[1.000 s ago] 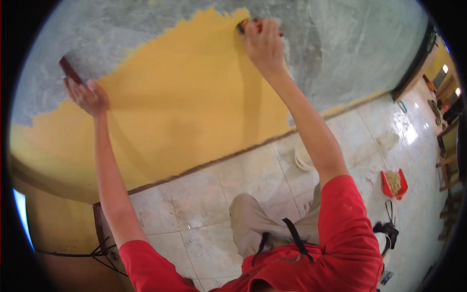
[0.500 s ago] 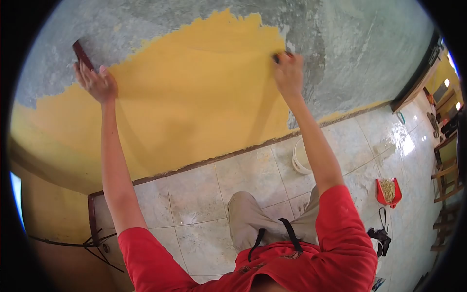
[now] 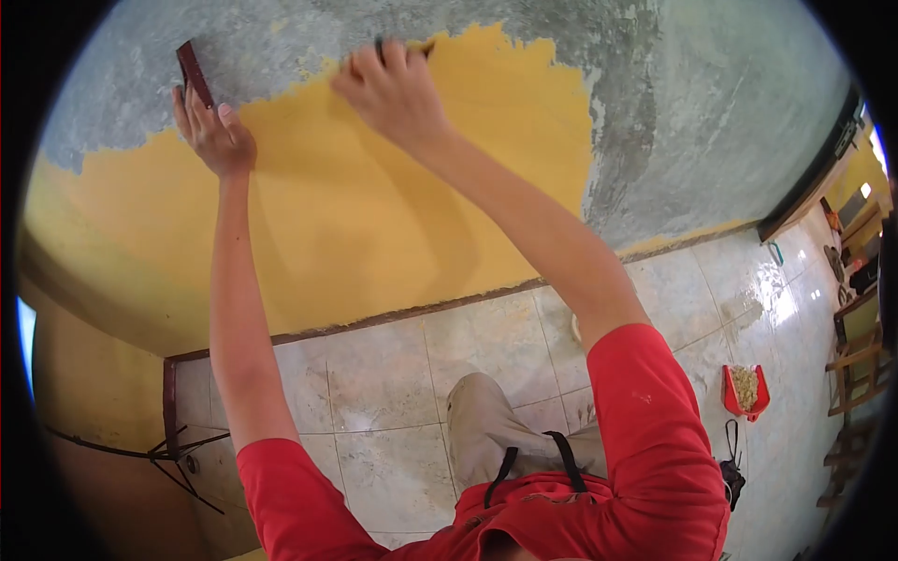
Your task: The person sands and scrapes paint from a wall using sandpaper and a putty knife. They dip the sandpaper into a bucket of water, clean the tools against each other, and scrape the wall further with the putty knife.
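Note:
My left hand (image 3: 217, 140) is raised against the wall, its fingers and thumb about a flat, dark maroon bar (image 3: 195, 75); the bar's exact kind does not show. Around a dark-handled tool (image 3: 428, 49) that looks like a scraper, the fingers of my right hand (image 3: 398, 93) are closed; motion blurs them, and most of the tool is hidden. This hand is at the ragged upper edge of the yellow paint (image 3: 365, 224), where bare grey wall (image 3: 533, 17) begins.
Pale tiles (image 3: 388, 374) cover the floor below the wall. To the right lies a red dustpan (image 3: 728, 397) with pale flakes in it. A bucket is mostly hidden behind my right arm. Thin black metal legs (image 3: 112, 447) stand at left, wooden furniture (image 3: 853, 360) at far right.
My right hand has swept left across the wall with the tool, from the yellow patch's right edge to its upper left edge. My left hand appears slightly higher and further right, still with the bar.

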Tool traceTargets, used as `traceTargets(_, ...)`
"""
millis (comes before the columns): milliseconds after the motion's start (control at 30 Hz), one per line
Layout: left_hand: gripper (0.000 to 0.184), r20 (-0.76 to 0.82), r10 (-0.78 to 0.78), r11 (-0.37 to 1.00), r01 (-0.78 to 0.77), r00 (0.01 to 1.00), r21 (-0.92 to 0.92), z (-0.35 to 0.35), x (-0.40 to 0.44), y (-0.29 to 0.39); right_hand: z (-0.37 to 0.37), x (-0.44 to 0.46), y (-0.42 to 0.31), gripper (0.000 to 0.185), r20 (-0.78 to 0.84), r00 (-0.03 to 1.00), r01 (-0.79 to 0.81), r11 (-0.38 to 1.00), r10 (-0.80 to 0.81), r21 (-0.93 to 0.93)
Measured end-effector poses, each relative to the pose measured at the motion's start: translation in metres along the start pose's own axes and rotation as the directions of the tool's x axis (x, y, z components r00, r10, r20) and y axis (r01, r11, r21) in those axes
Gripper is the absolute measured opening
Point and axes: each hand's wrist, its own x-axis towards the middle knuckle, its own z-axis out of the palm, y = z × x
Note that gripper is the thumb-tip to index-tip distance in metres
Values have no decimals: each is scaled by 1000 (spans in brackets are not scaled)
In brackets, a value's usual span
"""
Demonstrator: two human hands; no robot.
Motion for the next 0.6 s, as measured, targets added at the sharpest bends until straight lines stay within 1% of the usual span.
traceTargets(67,53,14,-7,1000,7,1000,-8,1,-2,1,-23,-74,14,20,155,980,115,990,-127,85)
traceTargets(100,52,14,-7,1000,7,1000,-17,0,-3,1,-30,-114,33,18,255,961,88,992,-108,88)
traceTargets(133,52,11,-5,1000,5,1000,-20,-1,-2,-1,-43,-149,64,11,270,963,-108,947,24,302)
traceTargets(167,52,5,-4,1000,4,1000,-17,2,1,-2,-63,-144,90,13,512,723,-646,717,464,262)
traceTargets(200,52,-3,19,1000,-19,1000,-6,2,3,-1,-84,-137,116,18,594,260,-963,252,761,98)
traceTargets(233,51,1,39,999,-39,999,0,-1,0,1,-76,-128,142,24,410,573,-771,636,710,-24)
traceTargets(267,51,-2,35,999,-35,999,1,-2,-2,2,-66,-120,169,30,170,809,-493,806,563,-327)
traceTargets(300,52,11,30,999,-30,999,11,-1,-1,3,-63,-74,176,34,44,699,-709,700,714,-88)
traceTargets(333,53,22,23,999,-24,999,27,-2,0,2,-37,-43,171,32,-41,805,-593,802,592,-76)
traceTargets(367,53,13,28,999,-28,1000,32,-3,2,-1,-5,-20,160,29,254,738,-630,773,625,-71)
traceTargets(400,52,13,22,1000,-22,1000,20,-3,2,-3,-25,34,104,27,30,944,-324,941,328,-98)
traceTargets(433,53,13,11,1000,-11,1000,5,-1,0,-2,-18,25,77,22,132,984,-104,984,123,-148)
traceTargets(467,53,1,4,1000,-4,1000,-1,-2,-3,1,-11,16,50,24,227,970,126,979,-88,-160)
traceTargets(533,53,21,9,1000,-9,1000,-2,-3,3,0,-20,-29,34,26,107,989,97,992,-106,86)
traceTargets(567,52,26,1,1000,-1,1000,5,-4,2,1,-30,-56,44,24,176,982,36,987,-64,159)
traceTargets(600,52,-5,-2,1000,2,1000,9,-6,0,1,-44,-87,71,21,242,970,-25,975,-30,222)
